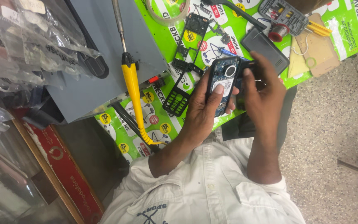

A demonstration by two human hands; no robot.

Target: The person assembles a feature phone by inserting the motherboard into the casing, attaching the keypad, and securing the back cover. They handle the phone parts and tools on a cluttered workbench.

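Observation:
My left hand holds an opened mobile phone upright, its blue circuit board and round speaker facing me, my thumb lying across the board. My right hand is closed around the phone's right edge, fingertips at its upper corner. Whether it pinches a small part there is hidden. Both hands hover above the green printed table cover.
On the cover lie a black keypad frame, black phone frames, a dark back cover, a solder spool, a tape roll. A yellow soldering iron rests on a grey box. Plastic bags hang left.

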